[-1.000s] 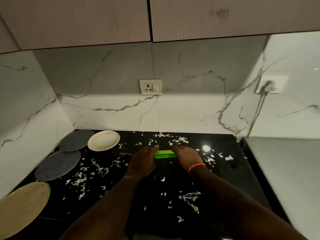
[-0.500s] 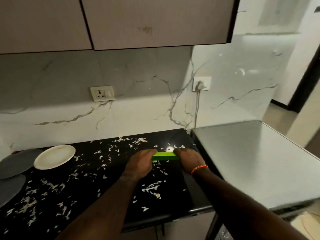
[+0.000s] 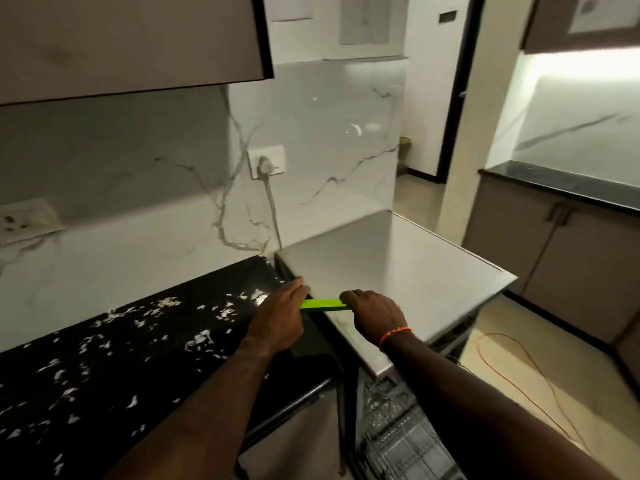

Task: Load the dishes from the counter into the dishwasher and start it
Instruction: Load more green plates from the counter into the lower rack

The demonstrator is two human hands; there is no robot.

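The head view looks down at two bare hands that hold a bright green bar between them. The left hand has its fingers curled shut on the left end of the bar. The right hand has its fingers closed over the right end. The bar lies flat, up in the air, right over the spot where the black desk meets the dishwasher.

The dishwasher has a plain silver top, and it stands just beside the desk on the right. Low down, under the right arm, a wire dish rack shows inside it. You cannot tell from here how far the door is open. No dishes show in this view.

The right wrist wears an orange band. Many small white scraps lie all over the black desk. Behind it is a white marble wall with grey lines. A plug sits in a wall socket there, and its cord hangs down behind the dishwasher. A brown cupboard hangs above. An orange cord lies on the floor at the right.
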